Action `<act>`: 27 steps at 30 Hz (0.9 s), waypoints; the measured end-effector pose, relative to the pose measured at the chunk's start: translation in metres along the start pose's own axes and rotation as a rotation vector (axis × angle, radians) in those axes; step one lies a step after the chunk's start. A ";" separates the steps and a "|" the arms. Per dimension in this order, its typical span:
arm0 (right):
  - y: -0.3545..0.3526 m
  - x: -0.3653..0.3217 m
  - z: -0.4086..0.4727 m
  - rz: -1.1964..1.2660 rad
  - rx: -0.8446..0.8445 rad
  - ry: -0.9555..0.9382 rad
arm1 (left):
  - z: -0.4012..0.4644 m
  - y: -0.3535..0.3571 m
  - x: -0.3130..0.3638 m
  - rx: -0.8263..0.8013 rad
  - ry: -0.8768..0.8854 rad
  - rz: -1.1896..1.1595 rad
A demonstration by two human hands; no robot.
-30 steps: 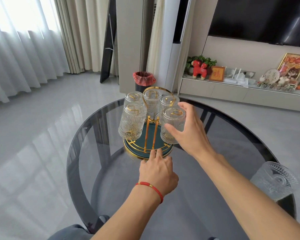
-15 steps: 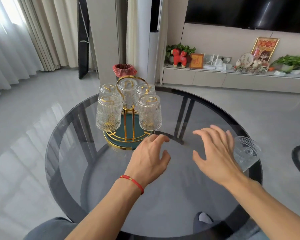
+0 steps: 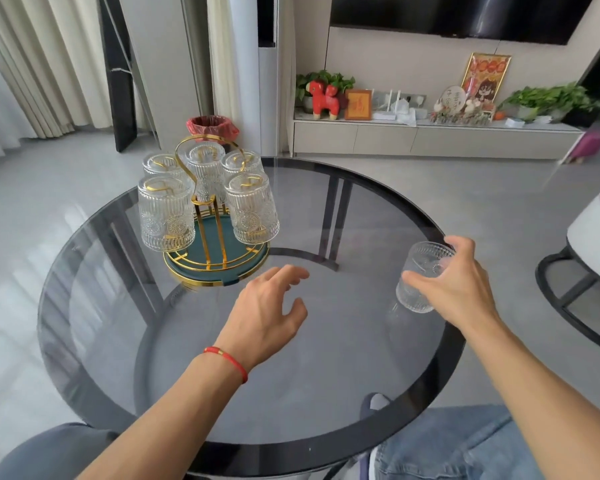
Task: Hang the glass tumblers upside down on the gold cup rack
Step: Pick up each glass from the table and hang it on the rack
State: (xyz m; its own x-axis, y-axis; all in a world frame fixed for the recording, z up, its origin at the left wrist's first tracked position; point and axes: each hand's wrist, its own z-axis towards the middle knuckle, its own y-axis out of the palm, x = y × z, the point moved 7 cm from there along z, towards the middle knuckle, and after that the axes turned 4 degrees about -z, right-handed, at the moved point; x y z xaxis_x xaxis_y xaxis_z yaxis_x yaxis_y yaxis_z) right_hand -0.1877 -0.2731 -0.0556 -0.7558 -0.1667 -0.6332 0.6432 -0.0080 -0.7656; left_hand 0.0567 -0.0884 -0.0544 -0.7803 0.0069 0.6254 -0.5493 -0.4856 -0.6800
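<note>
The gold cup rack (image 3: 212, 249) with a dark green base stands on the left half of the round glass table (image 3: 326, 358). Several ribbed glass tumblers (image 3: 166, 216) hang upside down on it. My right hand (image 3: 458, 285) grips one more glass tumbler (image 3: 421, 278) near the table's right edge, tilted on its side, just above the glass top. My left hand (image 3: 271, 313) hovers over the table just in front of the rack's base, fingers relaxed and holding nothing. A red string bracelet is on the left wrist.
The table's dark rim (image 3: 291, 455) runs close to my knees. A white round side table (image 3: 593, 230) stands to the right. Behind are a red-lined bin (image 3: 212, 126), a tall white column and a low TV cabinet (image 3: 430, 136) with ornaments.
My right hand left the hung tumbler on the rack, swung right and took hold of the loose tumbler at the table's edge. My left hand drew back a little from the rack's base.
</note>
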 end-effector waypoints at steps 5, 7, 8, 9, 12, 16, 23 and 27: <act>0.015 -0.044 -0.030 0.003 -0.100 -0.343 | -0.001 0.013 0.001 -0.078 -0.057 -0.070; 0.026 -0.067 -0.045 0.047 -0.186 -0.460 | -0.003 0.022 0.002 -0.169 -0.085 -0.123; 0.030 -0.078 -0.052 0.076 -0.222 -0.509 | -0.004 0.025 0.005 -0.211 -0.085 -0.155; 0.035 -0.087 -0.059 0.105 -0.255 -0.552 | -0.005 0.026 0.009 -0.226 -0.070 -0.197; 0.049 -0.110 -0.076 0.181 -0.357 -0.647 | -0.005 0.015 0.014 -0.100 -0.040 -0.327; 0.061 -0.129 -0.082 0.401 -0.463 -0.634 | -0.004 -0.009 -0.004 0.063 -0.235 -0.530; 0.118 -0.134 -0.103 0.750 -0.893 -0.026 | -0.003 -0.032 -0.024 0.169 -0.431 -1.137; 0.123 -0.147 -0.105 1.021 -0.910 0.015 | -0.005 -0.041 -0.022 0.160 -0.430 -1.136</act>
State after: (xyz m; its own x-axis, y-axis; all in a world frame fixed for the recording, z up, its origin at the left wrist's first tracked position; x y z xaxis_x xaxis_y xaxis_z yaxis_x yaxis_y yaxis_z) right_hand -0.0099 -0.1457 -0.0686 -0.0031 0.3029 -0.9530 0.6078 0.7574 0.2387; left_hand 0.0943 -0.0643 -0.0424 0.2972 0.2217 0.9287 -0.7871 -0.4938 0.3697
